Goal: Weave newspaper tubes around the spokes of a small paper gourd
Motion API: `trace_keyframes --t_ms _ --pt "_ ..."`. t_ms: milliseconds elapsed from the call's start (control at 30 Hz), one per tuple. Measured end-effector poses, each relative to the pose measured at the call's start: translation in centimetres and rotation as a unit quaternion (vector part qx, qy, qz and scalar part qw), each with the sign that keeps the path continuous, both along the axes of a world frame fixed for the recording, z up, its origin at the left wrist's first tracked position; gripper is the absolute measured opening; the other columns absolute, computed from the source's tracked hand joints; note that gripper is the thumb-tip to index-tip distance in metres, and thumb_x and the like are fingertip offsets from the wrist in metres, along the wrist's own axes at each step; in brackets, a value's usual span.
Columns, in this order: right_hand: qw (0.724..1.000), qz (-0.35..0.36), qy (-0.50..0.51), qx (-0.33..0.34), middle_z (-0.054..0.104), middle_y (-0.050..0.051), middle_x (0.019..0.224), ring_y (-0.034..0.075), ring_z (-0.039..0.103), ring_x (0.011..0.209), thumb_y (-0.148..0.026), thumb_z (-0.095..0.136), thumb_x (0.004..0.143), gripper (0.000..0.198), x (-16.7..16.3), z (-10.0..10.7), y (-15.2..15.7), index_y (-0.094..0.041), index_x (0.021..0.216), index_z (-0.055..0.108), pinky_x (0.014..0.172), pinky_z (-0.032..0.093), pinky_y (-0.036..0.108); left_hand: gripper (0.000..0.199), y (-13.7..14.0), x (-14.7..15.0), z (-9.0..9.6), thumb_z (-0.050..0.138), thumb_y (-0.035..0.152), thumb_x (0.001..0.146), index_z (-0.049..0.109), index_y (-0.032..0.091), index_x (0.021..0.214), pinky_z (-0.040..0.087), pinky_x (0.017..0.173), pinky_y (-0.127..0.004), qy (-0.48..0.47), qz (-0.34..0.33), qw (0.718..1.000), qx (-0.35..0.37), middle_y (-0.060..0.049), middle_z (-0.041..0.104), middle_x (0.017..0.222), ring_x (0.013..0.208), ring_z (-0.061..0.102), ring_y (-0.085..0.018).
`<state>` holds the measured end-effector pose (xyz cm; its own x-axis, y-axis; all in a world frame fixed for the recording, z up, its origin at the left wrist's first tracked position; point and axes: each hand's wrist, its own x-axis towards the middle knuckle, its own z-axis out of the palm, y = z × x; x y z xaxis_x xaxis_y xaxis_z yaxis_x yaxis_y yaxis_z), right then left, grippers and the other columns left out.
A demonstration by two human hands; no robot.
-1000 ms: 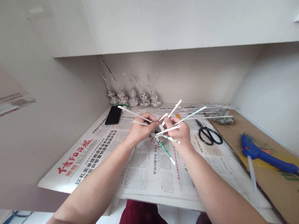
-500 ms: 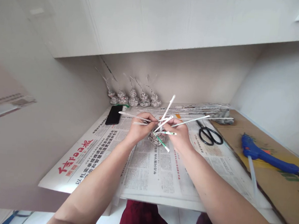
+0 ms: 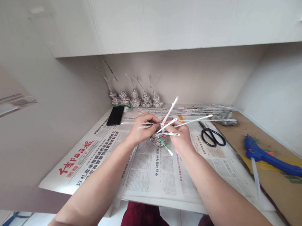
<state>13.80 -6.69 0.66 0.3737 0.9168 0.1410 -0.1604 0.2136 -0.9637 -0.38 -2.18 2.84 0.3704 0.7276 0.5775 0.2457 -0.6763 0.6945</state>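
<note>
A small woven newspaper piece (image 3: 158, 140) stands on the newspaper sheets between my hands, with several rolled paper sticks (image 3: 171, 110) fanning out of its top. My left hand (image 3: 145, 127) is closed at its left side, fingertips pinching paper sticks that poke out leftward past the knuckles. On the right, my right hand (image 3: 179, 133) closes around the piece's upper part among the sticks. Its fingertips are partly hidden behind them. One green-and-white stick (image 3: 165, 145) slants down toward me.
Finished-looking gourd-shaped woven pieces (image 3: 135, 99) line the back wall. A black phone (image 3: 115, 115) lies at left. Loose paper sticks (image 3: 192, 110) lie at the back. Black scissors (image 3: 212, 136) and a blue glue gun (image 3: 272, 157) on cardboard (image 3: 277, 190) are at right. A white panel (image 3: 173, 21) overhangs.
The fan of sticks has shifted slightly, and the ones by my left hand now point lower. My left fingers have moved a little over the top; both hands stay at the piece.
</note>
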Motion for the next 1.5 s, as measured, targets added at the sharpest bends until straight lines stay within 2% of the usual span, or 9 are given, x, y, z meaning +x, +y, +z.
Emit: trace_keyframes --t_ms 100,200,267,467,733,1033,1167,1333,1500 --pt "1.0 0.01 -0.009 0.007 0.062 -0.001 0.059 0.013 0.057 0.052 -0.031 0.071 0.065 0.016 0.0 0.0 0.0 -0.017 0.072 0.067 0.05 0.046 0.025 0.02 0.2 -0.2 0.1 0.068 0.022 0.072 0.072 0.016 0.09 0.051 0.072 -0.028 -0.017 -0.022 0.995 -0.091 -0.007 0.072 0.088 0.078 0.065 -0.017" --pt "1.0 0.009 -0.017 0.006 0.064 0.0 0.06 0.013 0.058 0.053 -0.03 0.072 0.066 0.016 0.0 -0.2 0.1 -0.017 0.073 0.068 0.052 0.047 0.026 0.025 0.2 -0.3 0.4 0.07 0.028 0.071 0.073 0.014 0.092 0.052 0.067 -0.027 -0.03 -0.035 0.983 -0.176 -0.008 0.073 0.088 0.074 0.066 -0.017" --pt "1.0 0.009 -0.022 0.004 0.065 0.0 0.062 0.013 0.059 0.053 -0.031 0.072 0.067 0.016 0.1 -0.3 0.1 -0.017 0.074 0.068 0.052 0.048 0.026 0.027 0.1 -0.3 0.5 0.07 0.031 0.071 0.074 0.014 0.091 0.052 0.064 -0.027 -0.033 -0.043 0.977 -0.206 -0.008 0.073 0.086 0.07 0.065 -0.017" --pt "0.998 0.016 -0.052 0.005 0.065 0.0 0.065 0.014 0.06 0.057 -0.033 0.071 0.069 0.017 0.2 -0.5 0.1 -0.018 0.077 0.068 0.054 0.049 0.025 0.02 0.4 -0.2 0.2 0.073 0.029 0.068 0.073 0.013 0.08 0.051 0.068 -0.028 -0.028 -0.03 0.984 -0.173 -0.007 0.073 0.08 0.071 0.065 -0.017" --pt "0.993 -0.008 -0.116 0.019 0.066 0.0 0.063 0.017 0.061 0.056 -0.032 0.069 0.07 0.016 0.3 -1.5 0.4 -0.02 0.079 0.064 0.053 0.046 0.027 0.019 0.2 0.2 0.0 0.073 0.03 0.068 0.071 0.014 0.077 0.05 0.066 -0.027 -0.031 -0.025 0.985 -0.166 -0.005 0.071 0.077 0.069 0.064 -0.016" --pt "0.983 -0.02 -0.177 0.034 0.064 -0.002 0.066 0.014 0.058 0.058 -0.027 0.065 0.073 0.009 -0.1 -0.3 -0.5 -0.02 0.077 0.062 0.055 0.044 0.025 0.007 -0.2 0.2 0.3 0.072 0.02 0.067 0.068 0.015 0.066 0.046 0.062 -0.026 -0.015 0.015 0.993 -0.117 -0.004 0.066 0.069 0.065 0.06 -0.015" --pt "0.984 -0.028 -0.171 0.034 0.065 -0.002 0.067 0.015 0.059 0.058 -0.028 0.066 0.073 0.01 0.1 -0.5 -0.4 -0.02 0.079 0.061 0.056 0.045 0.026 0.009 -0.1 0.3 0.1 0.071 0.024 0.07 0.071 0.015 0.073 0.048 0.065 -0.028 -0.026 0.001 0.991 -0.129 -0.006 0.069 0.075 0.069 0.062 -0.016" --pt "0.984 -0.02 -0.175 0.04 0.064 -0.001 0.067 0.016 0.059 0.059 -0.027 0.064 0.073 0.01 0.3 -0.8 -0.2 -0.02 0.08 0.062 0.057 0.045 0.027 0.014 -0.3 0.9 -0.1 0.073 0.029 0.07 0.073 0.017 0.077 0.048 0.072 -0.028 -0.042 0.004 0.994 -0.098 -0.005 0.07 0.079 0.076 0.063 -0.017" --pt "0.982 -0.011 -0.185 0.03 0.064 0.0 0.067 0.014 0.057 0.058 -0.026 0.063 0.072 0.008 0.3 -0.2 -0.4 -0.019 0.077 0.063 0.057 0.044 0.027 0.011 -0.7 1.6 -0.5 0.071 0.028 0.072 0.073 0.018 0.078 0.047 0.065 -0.026 -0.095 0.018 0.992 -0.084 -0.003 0.071 0.075 0.068 0.061 -0.014"
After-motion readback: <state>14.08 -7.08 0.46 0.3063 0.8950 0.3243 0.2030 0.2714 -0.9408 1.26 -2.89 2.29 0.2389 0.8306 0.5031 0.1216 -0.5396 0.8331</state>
